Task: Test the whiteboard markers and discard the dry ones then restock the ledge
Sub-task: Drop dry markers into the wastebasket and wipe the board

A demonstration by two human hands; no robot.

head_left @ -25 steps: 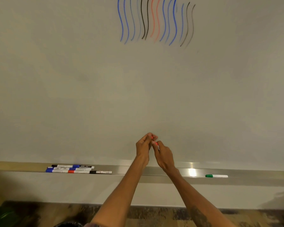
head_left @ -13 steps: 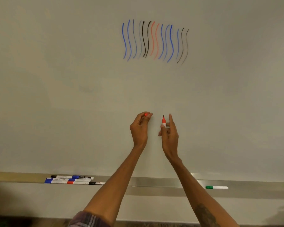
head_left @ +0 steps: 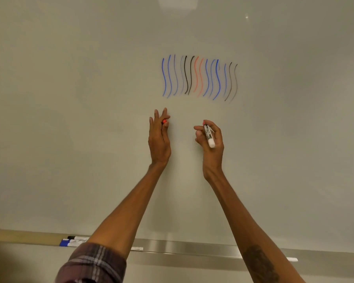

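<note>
"Marker (head_left: 208, 134) in the right hand (head_left: 212, 152), is that what I'm seeing?"

"Yes. Fingers and thumb are curling round the barrel and pinching it. The red tip is pointing up, the white butt end is pointing down toward the ledge (head_left: 192, 247)."

"And the left hand (head_left: 159, 139)?"

"It's pinching the red cap (head_left: 164, 121) near the fingertips, with the other fingers stretching straight up. It's hanging just left of the marker, not touching it."

"Where is the tip needing to go?"

"To the strokes (head_left: 199, 78), I'd say. They're sitting above both hands, toward the top edge of the board (head_left: 70, 119). The right hand is lying nearer their right end, and bare board is waiting beyond the last grey stroke, up and right of the tip."

"How is the marker lying?"

"Its long axis is running nearly upright, along the board, so I'm guessing the wrist is going to have to tilt the tip in toward the surface. Whether the tip is touching the board, I can't tell."

"The rest?"

"Spares (head_left: 74, 241) are lying lengthwise near the left end of the ledge, partly behind the left arm, well below the hands."
</note>
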